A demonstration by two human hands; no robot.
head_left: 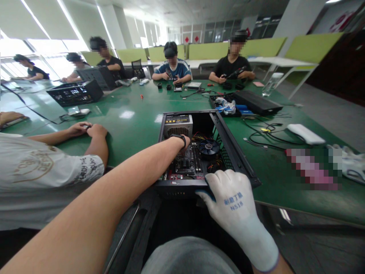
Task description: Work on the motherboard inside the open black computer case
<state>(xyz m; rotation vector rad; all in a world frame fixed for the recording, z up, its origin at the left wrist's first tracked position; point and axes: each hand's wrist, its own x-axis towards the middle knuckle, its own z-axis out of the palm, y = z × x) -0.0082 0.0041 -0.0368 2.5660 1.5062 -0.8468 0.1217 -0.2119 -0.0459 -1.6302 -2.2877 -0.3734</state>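
Note:
A black computer case lies open-side up at the table's edge in front of me. My bare left hand, with a dark band at the wrist, reaches down into it beside the power supply. The fingers of that hand are hidden, so what they touch cannot be made out. The near rim of the case is gripped by my right hand, which wears a white glove. Inside the case are a motherboard, a round black cooling fan and thin coloured cables.
On the green table, a black tray holds gloves and blue items. Cables, a white box-like item and a glove lie to the right. A co-worker's arms rest close on the left; several people sit across.

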